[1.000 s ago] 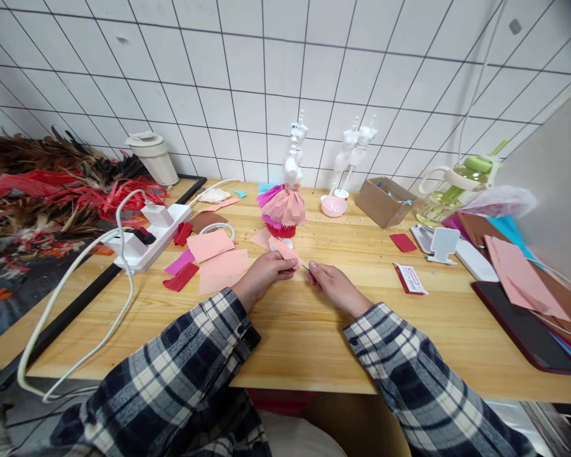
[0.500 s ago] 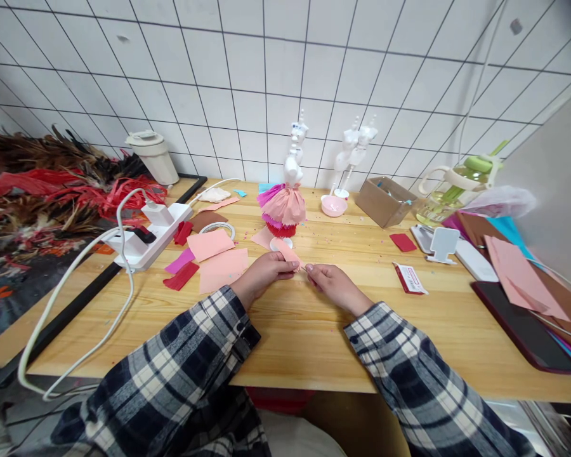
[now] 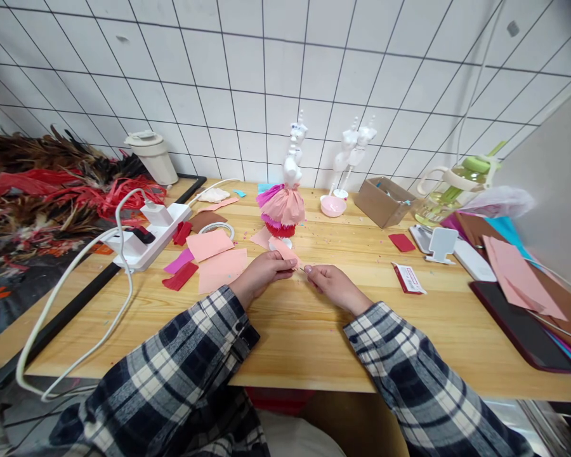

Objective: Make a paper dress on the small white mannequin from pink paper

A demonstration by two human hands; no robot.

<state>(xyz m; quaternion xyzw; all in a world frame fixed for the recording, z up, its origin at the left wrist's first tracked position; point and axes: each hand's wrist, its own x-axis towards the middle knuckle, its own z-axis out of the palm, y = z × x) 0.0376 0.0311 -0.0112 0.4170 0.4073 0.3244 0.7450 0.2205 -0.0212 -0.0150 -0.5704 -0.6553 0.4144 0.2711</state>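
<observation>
My left hand (image 3: 262,278) is closed, pinching a folded strip of pink crepe paper (image 3: 284,248) above the table. Facing it from the right, my right hand (image 3: 337,289) pinches a thin needle-like tool whose tip meets the paper's near end. Just beyond the hands stands a small white dress form (image 3: 292,170). It wears a layered skirt (image 3: 286,206) of pink, magenta and red crepe paper. To the left of my left hand lie pink paper pieces (image 3: 223,266), with a magenta piece (image 3: 179,259) and a red piece (image 3: 181,277) beside them.
A white power strip (image 3: 155,244) with looping cables and a tape roll (image 3: 219,230) are at left. Toward the back right are a pink bowl (image 3: 333,206), cardboard box (image 3: 384,203) and bottle (image 3: 440,197). A dark tablet (image 3: 518,324) lies at right.
The needle-like tool and the paper's near end have shifted very slightly between my fingers. Both hands keep almost the same place, and the things on the table lie as before.
</observation>
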